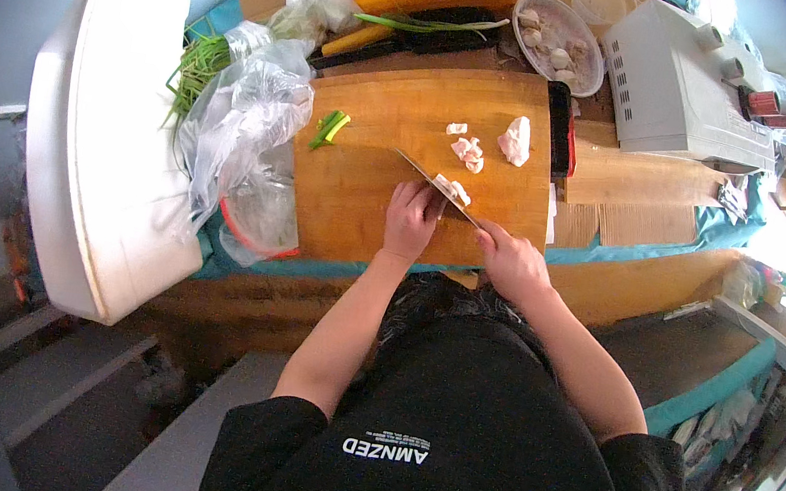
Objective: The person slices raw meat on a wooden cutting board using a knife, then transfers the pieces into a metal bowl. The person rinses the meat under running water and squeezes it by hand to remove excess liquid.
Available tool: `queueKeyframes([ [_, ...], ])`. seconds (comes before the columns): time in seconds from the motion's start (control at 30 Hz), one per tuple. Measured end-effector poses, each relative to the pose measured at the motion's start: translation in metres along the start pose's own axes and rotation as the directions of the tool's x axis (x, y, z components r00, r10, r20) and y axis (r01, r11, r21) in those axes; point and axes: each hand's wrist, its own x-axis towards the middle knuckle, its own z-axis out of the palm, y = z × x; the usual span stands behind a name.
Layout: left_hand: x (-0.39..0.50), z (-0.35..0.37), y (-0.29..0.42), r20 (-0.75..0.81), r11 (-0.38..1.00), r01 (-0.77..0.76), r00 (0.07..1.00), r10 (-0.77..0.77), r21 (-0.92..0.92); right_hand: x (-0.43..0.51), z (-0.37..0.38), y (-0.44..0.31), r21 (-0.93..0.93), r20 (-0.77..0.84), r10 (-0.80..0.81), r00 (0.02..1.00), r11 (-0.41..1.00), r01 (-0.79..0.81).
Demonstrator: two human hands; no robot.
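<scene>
My right hand point(516, 261) grips the handle of a kitchen knife point(415, 166), whose blade slants up and left over the wooden cutting board point(360, 211). Beside the blade, my left hand point(412, 219) rests on the board with its fingers bent; whatever lies under the fingertips is hidden. Pale pieces of raw meat point(455, 190) lie just past the blade. Farther back are a small pile of cut meat point(468, 154), a short strip of it point(456, 128) and a larger chunk point(514, 142). Cut green onion stalks point(330, 130) sit at the board's left.
Plastic bags point(254, 105) and leafy greens point(206, 61) crowd the left side, beside a white foam box point(115, 131). Behind the board lie a long green onion point(431, 26) and a bowl of garlic point(588, 77). A white appliance point(686, 91) stands at the back right.
</scene>
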Motion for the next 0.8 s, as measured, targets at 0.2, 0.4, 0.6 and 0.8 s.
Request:
queueKeyframes([
  [0.2, -0.003, -0.001, -0.002, -0.058, 0.999, -0.011, 0.998, 0.009, -0.046, -0.011, -0.009, 0.026, 0.128, -0.022, -0.040, 0.999, 0.991, 0.042],
  [0.4, -0.004, -0.002, 0.003, -0.027, 0.999, 0.021, 0.999, -0.021, -0.032, 0.002, -0.022, 0.005, 0.125, 0.013, -0.057, 0.998, 0.991, 0.055],
  [0.6, -0.004, -0.004, 0.005, -0.042, 0.997, 0.059, 0.997, -0.062, -0.050, -0.023, -0.032, 0.007, 0.046, 0.045, -0.102, 0.994, 0.994, 0.100],
  [0.8, -0.005, -0.004, 0.000, -0.025, 0.999, 0.013, 1.000, -0.014, -0.036, 0.009, -0.006, -0.017, -0.024, 0.033, -0.085, 0.996, 0.996, 0.086],
])
